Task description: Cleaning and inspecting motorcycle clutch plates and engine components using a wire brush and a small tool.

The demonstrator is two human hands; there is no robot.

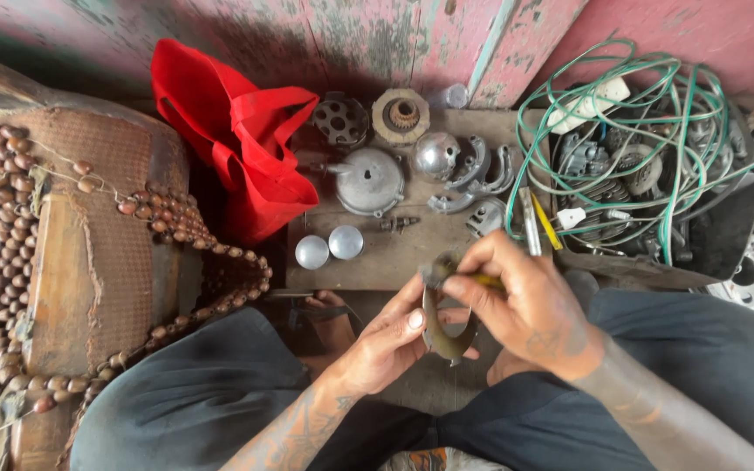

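A curved brake shoe (pixel 443 336) is held upright between the person's knees, just in front of the low wooden board (pixel 394 253) that carries the parts. The left hand (pixel 386 344) grips its left side, fingers (pixel 412 321) pressed together around the curved edge with the thumb laid along it. The right hand (pixel 525 301) comes over the top of the shoe, its fingers pinching a yellow-handled tool (pixel 482 281) whose tip meets the shoe's upper end.

On the board just beyond lie two small round metal caps (pixel 329 247), a grey round cover (pixel 368 180), a shiny dome (pixel 435 155), more brake shoes (pixel 482 170) and a toothed hub (pixel 400 115). A red cloth bag (pixel 250 144) stands left of the board, beside a wooden-bead seat cover (pixel 10 235). To the right, green and white wires (pixel 656 113) coil over a heap of engine parts (pixel 621 179).
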